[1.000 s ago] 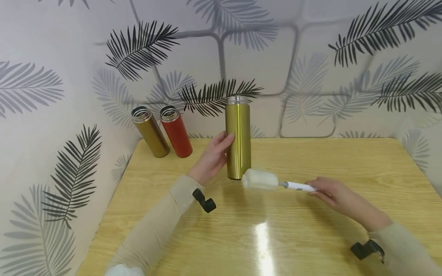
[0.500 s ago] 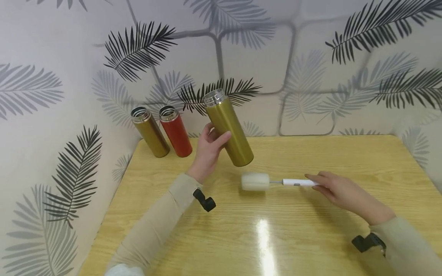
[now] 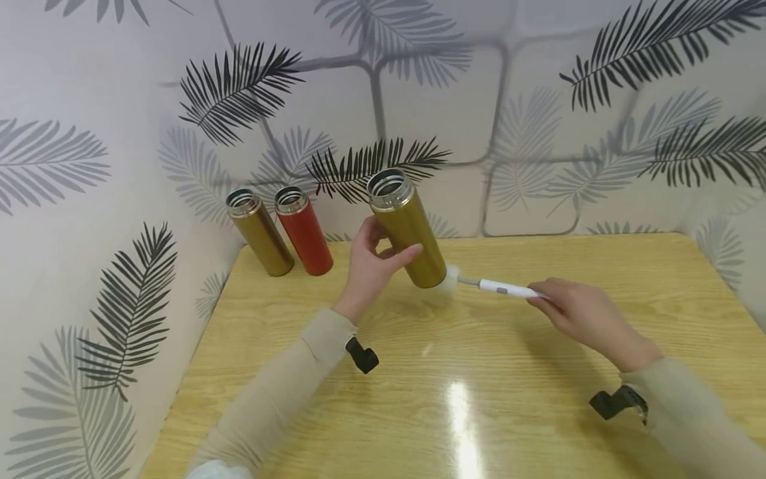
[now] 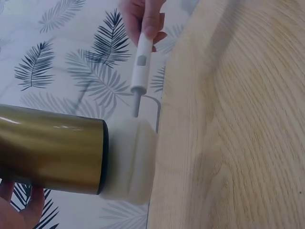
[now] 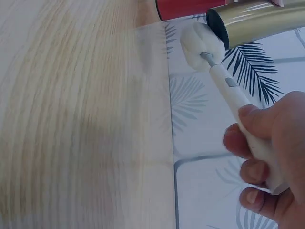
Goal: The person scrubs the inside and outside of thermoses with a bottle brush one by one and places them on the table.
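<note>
My left hand [image 3: 374, 263] grips a gold, lidless thermos bottle [image 3: 409, 233] around its middle and holds it tilted above the table, its open mouth up and leaning left. My right hand [image 3: 577, 313] holds the white handle of a sponge bottle brush [image 3: 509, 288]. In the left wrist view the brush's pale sponge head [image 4: 131, 162] lies against the bottle's dark base. The right wrist view also has the sponge head [image 5: 200, 45] at the base, with my fingers curled around the handle. From the head view, the bottle hides most of the sponge.
A smaller bronze-gold bottle [image 3: 260, 233] and a red bottle [image 3: 304, 233] stand lidless at the back left of the wooden table [image 3: 538, 399]. A wall with leaf patterns [image 3: 538, 120] rises behind the table, another on the left.
The gold bottle went from upright to tilted left, and its mouth now faces more toward me. The brush has moved up and away from me, its sponge now behind the bottle's base.
</note>
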Motion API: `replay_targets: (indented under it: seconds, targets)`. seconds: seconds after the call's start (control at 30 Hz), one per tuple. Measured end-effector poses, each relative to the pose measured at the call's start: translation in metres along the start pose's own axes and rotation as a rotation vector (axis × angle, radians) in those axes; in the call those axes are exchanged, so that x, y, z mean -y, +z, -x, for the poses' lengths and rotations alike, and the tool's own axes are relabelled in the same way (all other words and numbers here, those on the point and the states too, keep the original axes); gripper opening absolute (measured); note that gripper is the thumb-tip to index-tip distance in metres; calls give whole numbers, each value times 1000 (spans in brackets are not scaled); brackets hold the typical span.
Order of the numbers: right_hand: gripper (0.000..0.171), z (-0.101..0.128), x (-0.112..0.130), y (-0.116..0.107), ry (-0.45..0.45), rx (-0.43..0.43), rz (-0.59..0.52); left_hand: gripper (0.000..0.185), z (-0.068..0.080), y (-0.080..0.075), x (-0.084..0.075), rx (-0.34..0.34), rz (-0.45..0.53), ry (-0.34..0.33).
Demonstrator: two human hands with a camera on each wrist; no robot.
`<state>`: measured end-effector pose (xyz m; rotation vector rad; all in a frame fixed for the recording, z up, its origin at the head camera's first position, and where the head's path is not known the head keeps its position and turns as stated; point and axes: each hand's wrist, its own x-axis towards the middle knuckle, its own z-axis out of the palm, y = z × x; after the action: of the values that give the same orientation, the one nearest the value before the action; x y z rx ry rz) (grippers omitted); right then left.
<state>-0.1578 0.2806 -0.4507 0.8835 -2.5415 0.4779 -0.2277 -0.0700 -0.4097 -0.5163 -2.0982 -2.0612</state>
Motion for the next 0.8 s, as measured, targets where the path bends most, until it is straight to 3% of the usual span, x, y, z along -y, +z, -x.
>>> replay_targets:
  seconds: [0.13, 0.3, 0.37, 0.47, 0.6, 0.7, 0.8]
  targets:
    - [16, -3, 5, 6, -46, -81, -19, 60, 2, 4, 1, 0, -53, 40]
    - [53, -2, 9, 14, -111, -103, -54, 60, 1, 5, 2, -35, -91, 28]
    - [61, 0, 7, 15, -109, -103, -58, 60, 1, 4, 2, -52, -101, 17]
    - [61, 3, 3, 13, -68, -109, -48, 60, 2, 3, 3, -57, -102, 12]
    - [39, 4, -1, 12, -32, -109, -18, 60, 4, 5, 4, -33, -101, 21]
    - [25, 2, 2, 15, -65, -103, -48, 60, 3, 7, 4, -26, -103, 18]
    - [36, 0, 6, 16, -104, -106, -104, 60, -1, 8, 2, -52, -114, 2]
